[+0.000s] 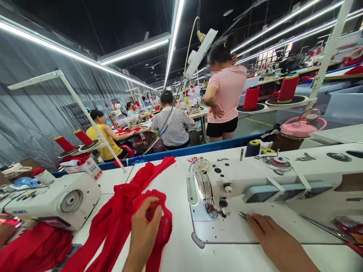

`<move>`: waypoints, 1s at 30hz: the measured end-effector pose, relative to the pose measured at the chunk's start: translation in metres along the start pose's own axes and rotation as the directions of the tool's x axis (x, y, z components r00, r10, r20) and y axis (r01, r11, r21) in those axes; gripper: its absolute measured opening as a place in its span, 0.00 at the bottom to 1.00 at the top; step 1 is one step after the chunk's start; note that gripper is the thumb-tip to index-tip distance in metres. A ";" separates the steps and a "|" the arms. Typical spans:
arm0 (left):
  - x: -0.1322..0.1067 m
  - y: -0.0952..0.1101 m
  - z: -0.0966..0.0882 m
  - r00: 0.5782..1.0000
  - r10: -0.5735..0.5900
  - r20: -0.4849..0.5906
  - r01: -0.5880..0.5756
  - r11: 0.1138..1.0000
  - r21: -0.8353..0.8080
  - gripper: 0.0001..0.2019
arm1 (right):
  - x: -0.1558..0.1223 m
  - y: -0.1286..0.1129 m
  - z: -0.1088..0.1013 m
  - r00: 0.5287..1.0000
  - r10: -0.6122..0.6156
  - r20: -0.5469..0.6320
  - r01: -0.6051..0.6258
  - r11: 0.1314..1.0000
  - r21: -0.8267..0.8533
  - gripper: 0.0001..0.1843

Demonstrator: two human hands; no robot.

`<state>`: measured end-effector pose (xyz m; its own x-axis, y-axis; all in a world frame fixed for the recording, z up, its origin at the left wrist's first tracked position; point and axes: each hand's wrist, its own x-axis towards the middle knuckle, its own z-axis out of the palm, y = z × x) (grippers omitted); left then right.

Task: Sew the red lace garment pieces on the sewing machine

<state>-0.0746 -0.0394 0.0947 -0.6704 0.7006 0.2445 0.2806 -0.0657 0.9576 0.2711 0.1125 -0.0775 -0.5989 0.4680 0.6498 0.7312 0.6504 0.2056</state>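
My left hand (144, 226), thumb and fingers pinched together, holds a loop of red fabric (166, 223) above the white table. More of the same red fabric (121, 204) trails away from it in long strips. On the sewing machine's bed lies my right hand (263, 230), its fingers close together over a small pointed tool (242, 214); only its dark tips show, so its exact kind is hidden. Just to the left of those tips is the needle and presser foot area (211, 207) of the white sewing machine (263, 185). No fabric lies under the needle.
Scissors (326, 226) lie at the right under the machine arm. A second sewing machine (53, 200) stands left, beside a red fabric pile (36, 245) and another person's hand (5, 232). Thread cones (288, 88) sit on a stand. A person in pink (227, 94) stands ahead.
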 end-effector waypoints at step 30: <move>-0.060 -0.051 0.021 0.819 0.199 0.538 -0.373 0.897 0.236 0.10 | 0.113 -0.138 -0.105 0.831 0.130 0.541 -0.541 0.418 0.730 0.10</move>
<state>-0.0343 -0.0631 0.0283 -0.1238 0.9431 0.3087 0.6638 -0.1525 0.7322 0.1372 0.0129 0.0450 -0.5790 0.7973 0.1704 0.3916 0.4553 -0.7996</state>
